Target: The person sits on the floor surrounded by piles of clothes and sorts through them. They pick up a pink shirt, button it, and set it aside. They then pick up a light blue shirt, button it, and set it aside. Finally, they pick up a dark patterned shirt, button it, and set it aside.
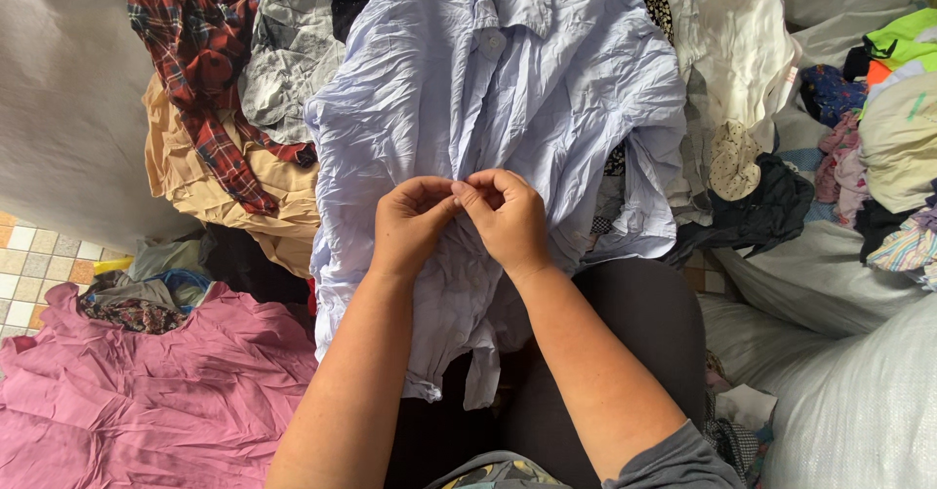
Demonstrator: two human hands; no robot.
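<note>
Both hands meet at the middle of a pale blue shirt point(508, 89) that lies spread over the person's lap and runs up and away from the wrists. The left hand point(410, 225) is curled, its fingertips pinching a fold of the cloth along the front opening. The right hand point(508, 218) is curled the same way just beside it, fingertips touching the left hand's, pinching the same strip of fabric. Whether a button sits between the fingers cannot be told; the fingers hide that spot.

The shirt is heavily creased, and the cloth bunches under both palms. One risk is that the pinch takes up two layers at once, so the front edges end up joined crookedly. Another is that the lower hem point(429, 387), which hangs loose below the left forearm, slides off the lap if the hands pull upward.

Beyond the fingertips, a red plaid shirt point(205, 79) and a tan garment point(215, 191) lie close to the blue sleeve on the left, and a cream top point(742, 50) crowds it on the right; a tug could drag any of these along. A pink cloth point(146, 391) lies beside the left elbow, well apart from the grip.
</note>
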